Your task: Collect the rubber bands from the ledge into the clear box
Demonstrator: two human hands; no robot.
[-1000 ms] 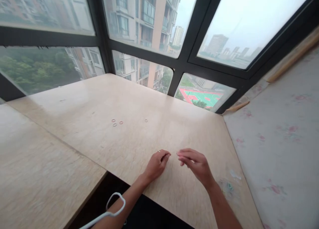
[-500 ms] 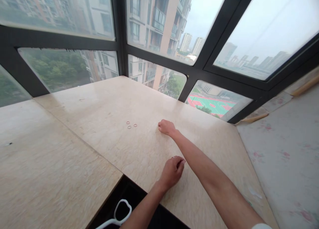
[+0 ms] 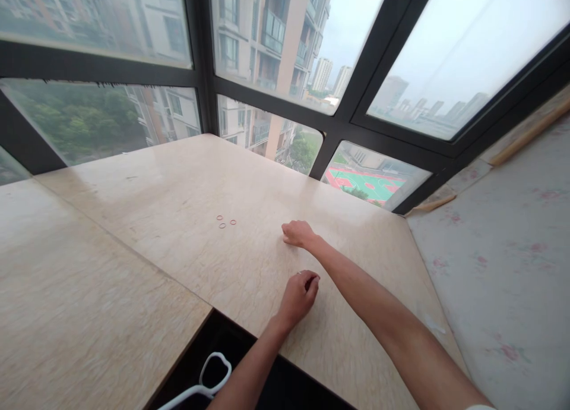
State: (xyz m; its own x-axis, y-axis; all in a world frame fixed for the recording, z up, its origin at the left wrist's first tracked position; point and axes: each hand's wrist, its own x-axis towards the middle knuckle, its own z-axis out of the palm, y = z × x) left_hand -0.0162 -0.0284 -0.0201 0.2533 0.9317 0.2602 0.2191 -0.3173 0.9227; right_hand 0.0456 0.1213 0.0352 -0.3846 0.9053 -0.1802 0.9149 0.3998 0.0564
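Three small reddish rings (image 3: 225, 222) lie close together on the pale wooden tabletop (image 3: 169, 184). My right hand (image 3: 299, 233) is stretched forward, resting on the table to the right of those rings with its fingers curled under. What it grips is hidden. My left hand (image 3: 299, 292) rests nearer to me, closed in a loose fist. A tiny pale ring (image 3: 299, 273) peeks out at its fingertips.
A second board (image 3: 66, 291) adjoins the table on the left. A dark gap at the bottom holds a white loop-shaped handle (image 3: 214, 373). Dark-framed windows (image 3: 338, 122) wall the far side. A floral mattress (image 3: 503, 232) lies to the right.
My right hand reached forward from beside the left hand to where a single ring lay. That ring is no longer visible, and the hand has since drawn back slightly. My left hand stayed closed.
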